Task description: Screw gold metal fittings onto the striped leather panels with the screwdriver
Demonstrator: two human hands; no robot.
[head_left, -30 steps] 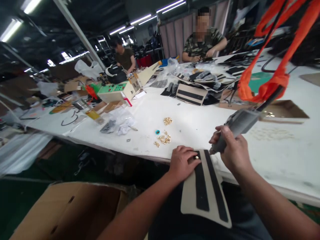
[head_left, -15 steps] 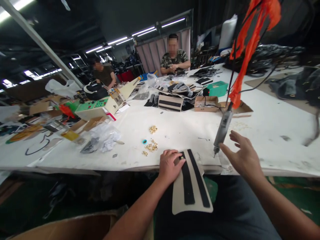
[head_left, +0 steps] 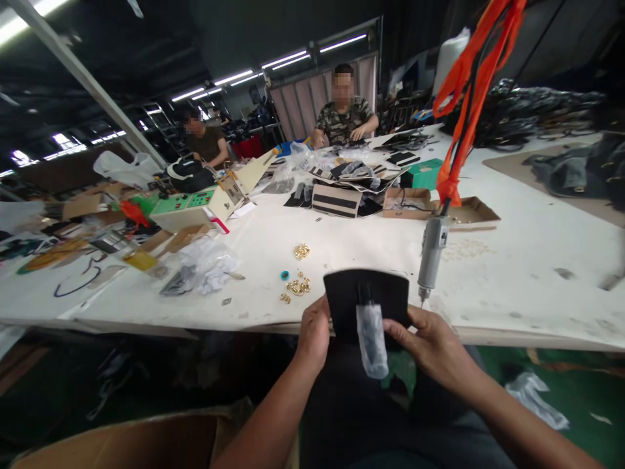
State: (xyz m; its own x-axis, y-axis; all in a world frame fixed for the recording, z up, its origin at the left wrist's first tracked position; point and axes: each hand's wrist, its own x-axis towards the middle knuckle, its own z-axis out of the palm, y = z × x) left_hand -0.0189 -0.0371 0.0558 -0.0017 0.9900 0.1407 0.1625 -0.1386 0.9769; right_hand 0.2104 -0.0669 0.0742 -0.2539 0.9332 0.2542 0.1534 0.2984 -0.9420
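Note:
Between my hands is a panel (head_left: pixel 342 293), its black face now toward me. A plastic-wrapped piece (head_left: pixel 372 345) hangs from the middle of that face by a short black part. My left hand (head_left: pixel 314 332) grips the panel's left edge, fingers partly hidden behind it. On the right edge my right hand (head_left: pixel 430 335) pinches the panel, thumb in front. Just beyond my right hand, an electric screwdriver (head_left: pixel 432 254) hangs upright from an orange strap (head_left: pixel 459 143), its tip near the table. Small gold-coloured metal fittings (head_left: pixel 299 285) lie in loose piles left of the panel, beside a small blue ring-shaped item (head_left: pixel 285 275).
A green-topped machine (head_left: pixel 193 203) stands at left, near crumpled plastic bags (head_left: pixel 208 260). Stacked striped panels (head_left: pixel 336 200), open cardboard boxes (head_left: pixel 471 215) and a green box (head_left: pixel 424 173) sit farther back. Two people work across the white table (head_left: pixel 263 241). A cardboard carton (head_left: pixel 137 436) is at lower left.
The panel has been turned from its beige, black-striped face to its black face and raised. My right hand has moved from beside the screwdriver to the panel's right edge. The screwdriver now hangs straighter.

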